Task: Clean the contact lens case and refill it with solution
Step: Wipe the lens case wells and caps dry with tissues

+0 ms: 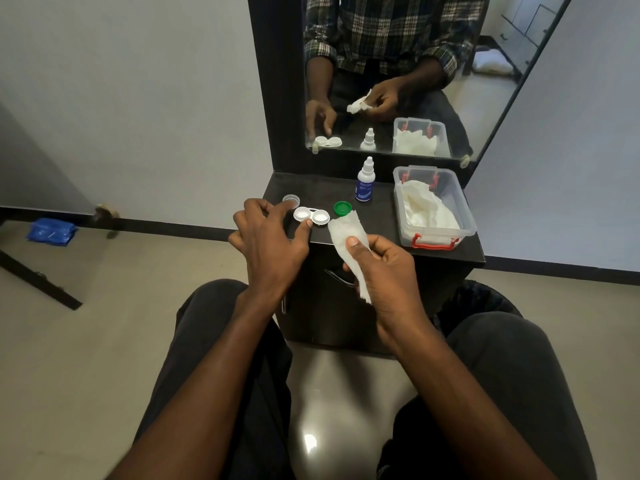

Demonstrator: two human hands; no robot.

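Note:
A white contact lens case point(311, 215) with two open wells lies on the small black table point(381, 216). Its green cap point(342, 208) rests just to the right, and a clear cap point(290, 199) to the left. My left hand point(268, 237) hovers over the case's left side with fingers apart, thumb tip touching the case's front edge. My right hand point(382, 268) grips a folded white tissue point(348, 242) above the table's front edge. A small solution bottle point(365, 181) with a blue label stands upright behind the case.
A clear plastic box point(433, 206) with red latches holds crumpled tissues at the table's right. A mirror point(398, 74) rises behind the table. A blue bag point(52, 231) lies on the floor at left. My knees flank the table.

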